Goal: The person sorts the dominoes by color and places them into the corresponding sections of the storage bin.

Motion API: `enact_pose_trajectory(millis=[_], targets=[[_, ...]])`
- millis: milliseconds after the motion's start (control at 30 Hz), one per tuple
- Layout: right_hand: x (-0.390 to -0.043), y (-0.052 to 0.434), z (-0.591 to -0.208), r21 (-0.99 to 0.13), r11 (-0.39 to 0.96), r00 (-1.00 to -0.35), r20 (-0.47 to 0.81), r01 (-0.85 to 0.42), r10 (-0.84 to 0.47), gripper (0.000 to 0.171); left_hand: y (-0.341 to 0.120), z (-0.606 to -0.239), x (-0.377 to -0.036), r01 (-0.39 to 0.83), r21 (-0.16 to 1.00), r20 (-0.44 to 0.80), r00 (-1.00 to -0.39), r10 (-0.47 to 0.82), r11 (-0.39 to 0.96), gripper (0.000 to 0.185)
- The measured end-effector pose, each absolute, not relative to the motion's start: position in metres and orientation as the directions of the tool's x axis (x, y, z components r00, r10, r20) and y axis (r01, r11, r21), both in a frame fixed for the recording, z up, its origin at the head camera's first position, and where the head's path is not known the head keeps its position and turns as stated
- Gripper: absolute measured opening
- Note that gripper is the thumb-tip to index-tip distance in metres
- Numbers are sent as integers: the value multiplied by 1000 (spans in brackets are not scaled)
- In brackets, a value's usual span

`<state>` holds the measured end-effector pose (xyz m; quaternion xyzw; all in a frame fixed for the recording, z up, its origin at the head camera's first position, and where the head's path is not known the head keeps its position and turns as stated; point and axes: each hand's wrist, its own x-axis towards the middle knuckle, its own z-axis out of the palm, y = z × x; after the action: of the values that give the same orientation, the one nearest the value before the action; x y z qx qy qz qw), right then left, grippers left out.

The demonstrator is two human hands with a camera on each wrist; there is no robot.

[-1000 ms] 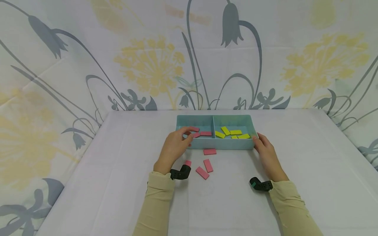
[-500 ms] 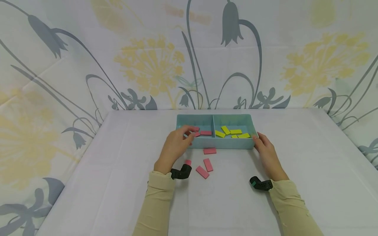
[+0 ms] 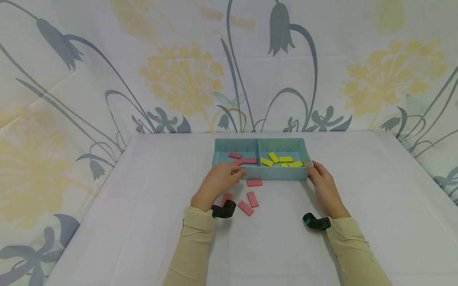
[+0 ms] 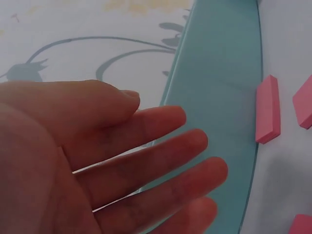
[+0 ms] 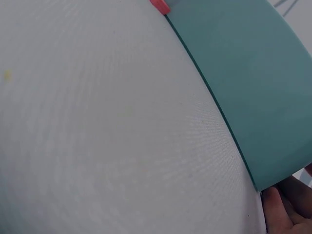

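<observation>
The left hand (image 3: pixel 219 183) hovers with relaxed, straight fingers beside the shallow teal plastic divided tray (image 3: pixel 275 173), near a flat pink rectangular tile (image 3: pixel 254 182). The right hand (image 3: pixel 322 183) rests against the tray's right corner; I cannot tell its grip.

Left hand (image 3: pixel 219 183) is pulling back out of the tray's (image 3: pixel 272 173) left compartment toward the near wall, fingers now empty; a pink block (image 3: pixel 235 155) is lying inside.

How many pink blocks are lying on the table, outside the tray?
4. One pink block lies just before the tray, two lie nearer the person, and one is half hidden under the left hand, which may hide more.
</observation>
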<state>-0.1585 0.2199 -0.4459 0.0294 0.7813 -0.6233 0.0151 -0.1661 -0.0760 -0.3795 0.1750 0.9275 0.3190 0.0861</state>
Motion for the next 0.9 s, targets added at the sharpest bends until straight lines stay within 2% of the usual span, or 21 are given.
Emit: enact_pose_trajectory(millis=[200, 667, 900], targets=[[-158, 220, -446, -975, 213, -998, -58, 62, 24, 73, -70, -379, -163, 315, 561, -56, -908, 415, 766, 26], [-158, 221, -446, -977, 206, -998, -56, 60, 25, 73, -57, -382, -160, 287, 582, -141, -886, 442, 761, 33], [-158, 221, -447, -976, 208, -998, -59, 64, 26, 73, -51, -387, -158, 313, 535, -181, -865, 468, 785, 34]])
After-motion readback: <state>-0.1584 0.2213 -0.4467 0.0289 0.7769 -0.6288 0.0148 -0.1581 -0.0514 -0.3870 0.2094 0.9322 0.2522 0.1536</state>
